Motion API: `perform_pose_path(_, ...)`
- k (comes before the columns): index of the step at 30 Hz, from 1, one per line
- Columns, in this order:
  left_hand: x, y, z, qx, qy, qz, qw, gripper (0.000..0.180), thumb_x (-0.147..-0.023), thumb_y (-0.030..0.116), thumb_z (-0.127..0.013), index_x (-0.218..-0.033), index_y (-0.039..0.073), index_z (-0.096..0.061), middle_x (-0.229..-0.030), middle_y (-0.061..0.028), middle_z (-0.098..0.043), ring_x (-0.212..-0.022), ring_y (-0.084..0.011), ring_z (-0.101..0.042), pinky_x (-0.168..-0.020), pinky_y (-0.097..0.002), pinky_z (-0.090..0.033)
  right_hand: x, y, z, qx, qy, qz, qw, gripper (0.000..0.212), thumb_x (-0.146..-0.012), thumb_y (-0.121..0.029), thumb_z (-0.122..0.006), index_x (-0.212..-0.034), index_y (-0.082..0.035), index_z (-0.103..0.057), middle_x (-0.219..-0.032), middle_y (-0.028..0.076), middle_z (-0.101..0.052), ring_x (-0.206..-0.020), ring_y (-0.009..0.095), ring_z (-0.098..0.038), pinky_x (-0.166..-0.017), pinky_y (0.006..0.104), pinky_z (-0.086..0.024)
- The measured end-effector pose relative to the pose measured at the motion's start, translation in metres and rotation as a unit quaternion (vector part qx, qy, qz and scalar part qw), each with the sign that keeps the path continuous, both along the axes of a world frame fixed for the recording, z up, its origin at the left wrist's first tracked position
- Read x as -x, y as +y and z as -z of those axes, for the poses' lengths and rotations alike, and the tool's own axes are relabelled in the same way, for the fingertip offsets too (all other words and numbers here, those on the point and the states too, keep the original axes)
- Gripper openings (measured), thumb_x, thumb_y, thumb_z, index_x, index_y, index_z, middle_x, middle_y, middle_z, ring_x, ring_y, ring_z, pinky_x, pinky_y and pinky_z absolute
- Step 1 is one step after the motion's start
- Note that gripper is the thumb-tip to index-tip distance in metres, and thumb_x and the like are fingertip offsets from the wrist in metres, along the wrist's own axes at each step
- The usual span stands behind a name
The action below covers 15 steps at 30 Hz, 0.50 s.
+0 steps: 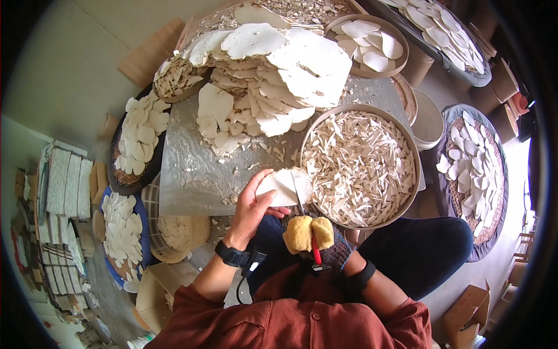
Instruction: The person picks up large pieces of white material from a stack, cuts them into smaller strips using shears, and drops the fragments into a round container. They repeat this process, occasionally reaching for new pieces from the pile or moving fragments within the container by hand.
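Note:
My left hand (252, 205) pinches a thin, flat, off-white piece (278, 187), thumb on top and fingers beneath. A narrow metal blade crosses the right part of this piece. It belongs to what looks like a pair of scissors (316, 251), with yellow spongy padding and a red part at the handle. My right hand (338, 254), in a dark knitted glove, is closed on that handle; the padding hides most of its fingers. Right beside the piece stands a round tray (416, 174) full of small off-white slivers.
A tall stack of large, rough-edged whitish sheets (279, 75) rests on the grey tabletop (186, 180). Another round tray (330, 29) holds oval pieces at the back. Padded round baskets (139, 136) of pieces stand on both sides. An open cardboard box (468, 311) sits at lower right.

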State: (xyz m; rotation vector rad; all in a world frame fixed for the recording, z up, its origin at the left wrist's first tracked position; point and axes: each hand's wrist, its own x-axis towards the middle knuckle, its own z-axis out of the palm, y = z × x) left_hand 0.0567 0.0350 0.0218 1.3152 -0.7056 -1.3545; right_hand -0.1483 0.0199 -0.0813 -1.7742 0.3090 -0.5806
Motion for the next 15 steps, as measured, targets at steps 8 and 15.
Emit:
perform_pose_path(8, -0.007, 0.003, 0.007, 0.007, -0.017, -0.01, 1.0, 0.049, -0.092, 0.008, -0.051, -0.137, 0.003, -0.033, -0.098, -0.0148, -0.064, -0.069, -0.0213, -0.068, -0.059, -0.0277, -0.057, -0.006, 0.005, -0.018, -0.31, -0.028, 0.044, 0.949, 0.035, -0.081, -0.01, -0.069, -0.115, -0.004, -0.061, -0.112, 0.01, -0.065, -0.103, 0.02, -0.063, -0.091, 0.032, -0.048)
perform_pose_path(15, -0.011, 0.008, 0.006, 0.014, 0.002, 0.012, 1.0, 0.055, -0.092, 0.01, -0.054, -0.139, 0.006, -0.025, -0.105, -0.0153, -0.061, -0.073, -0.0217, -0.068, -0.061, -0.0288, -0.057, -0.003, -0.002, -0.023, -0.094, 0.003, 0.034, 0.995, 0.03, -0.084, -0.01, -0.063, -0.114, -0.005, -0.061, -0.111, 0.012, -0.063, -0.104, 0.025, -0.061, -0.091, 0.0341, -0.048)
